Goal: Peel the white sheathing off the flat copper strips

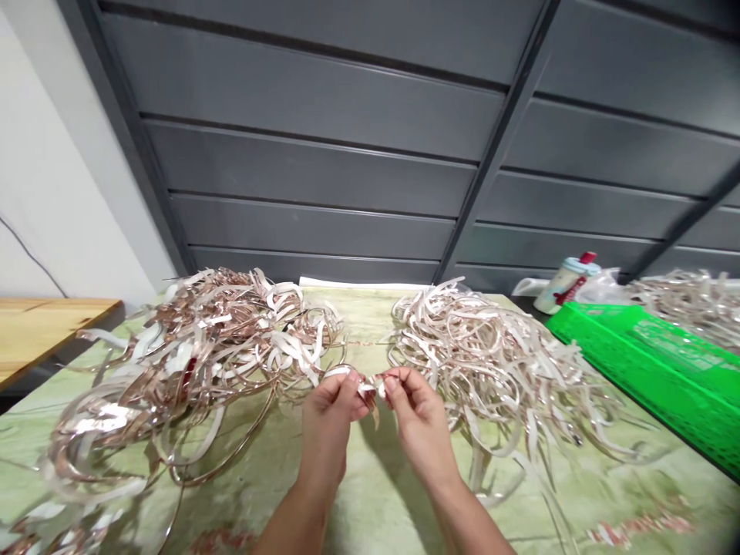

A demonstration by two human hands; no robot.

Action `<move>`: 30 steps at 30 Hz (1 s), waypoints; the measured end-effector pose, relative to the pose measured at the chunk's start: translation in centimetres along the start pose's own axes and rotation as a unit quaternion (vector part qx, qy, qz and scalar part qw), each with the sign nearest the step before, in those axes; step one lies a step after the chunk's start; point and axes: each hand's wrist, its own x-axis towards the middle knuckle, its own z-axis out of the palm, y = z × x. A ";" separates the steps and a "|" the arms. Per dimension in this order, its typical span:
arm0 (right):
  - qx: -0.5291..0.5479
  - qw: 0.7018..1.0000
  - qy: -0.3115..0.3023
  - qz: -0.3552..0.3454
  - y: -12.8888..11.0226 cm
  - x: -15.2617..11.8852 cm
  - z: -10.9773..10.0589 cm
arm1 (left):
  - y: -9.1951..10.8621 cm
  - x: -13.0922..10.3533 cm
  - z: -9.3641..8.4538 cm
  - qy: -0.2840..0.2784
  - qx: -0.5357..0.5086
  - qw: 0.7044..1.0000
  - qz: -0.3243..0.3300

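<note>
My left hand (331, 416) and my right hand (417, 412) meet near the middle of the table, fingertips a small gap apart. Between them is a thin copper-and-white strip (375, 384), pinched by both hands. A short loose piece of it hangs below the fingers. To the left lies a large tangled heap of copper-coloured and white strips (196, 347), some looping toward my left hand. Another tangle of paler strips (486, 347) lies beside my right hand. The exact ends of the held strip are hidden by my fingers.
A green plastic crate (647, 370) stands on the right, with a cup (570, 284) with a red part behind it. More strips (694, 304) lie at the far right. Small scraps (641, 528) are on the green tabletop (381, 493). A wooden surface (52, 324) is at the left; grey panels rise behind.
</note>
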 end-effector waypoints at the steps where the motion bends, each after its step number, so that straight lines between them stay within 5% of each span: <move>1: 0.014 1.000 0.001 0.010 0.1 0.1 -0.1 | 0.0 0.0 0.0 -0.001 -0.014 1.000 -0.017; 7: 0.146 0.986 0.017 0.082 0.8 0.6 -0.2 | 0.1 0.1 0.3 -0.010 -0.098 0.992 -0.076; 13: 0.175 0.977 -0.003 0.120 0.5 0.6 -0.3 | -0.1 0.1 0.0 -0.049 -0.064 0.996 -0.049; 18: 0.246 0.946 -0.056 0.204 0.2 1.0 -1.3 | -0.4 0.3 0.0 -0.012 -0.016 0.999 -0.049; 30: 0.331 0.912 -0.086 0.224 -0.2 0.7 -2.1 | -1.2 0.3 0.0 0.030 0.107 0.989 0.102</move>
